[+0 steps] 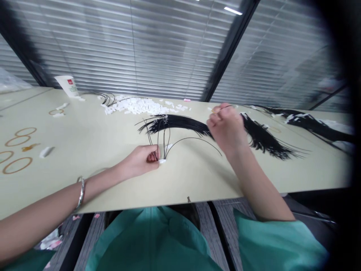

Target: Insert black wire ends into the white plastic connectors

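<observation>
My left hand is closed near the table's front edge, gripping a few thin black wires that stand up and bend over. At their lower ends, beside my fingers, sits a small white piece; another white bit lies just behind it. My right hand is raised over the right side of a black wire bundle, its fingers pinched together. A thin dark strand, apparently a wire, shows at its fingertips. The large black wire bundle lies behind my left hand, partly hidden by my right hand.
A heap of small white pieces lies along the back of the table. At the left are a paper cup and several rubber bands. More black wire bundles stretch to the right. Window blinds rise behind.
</observation>
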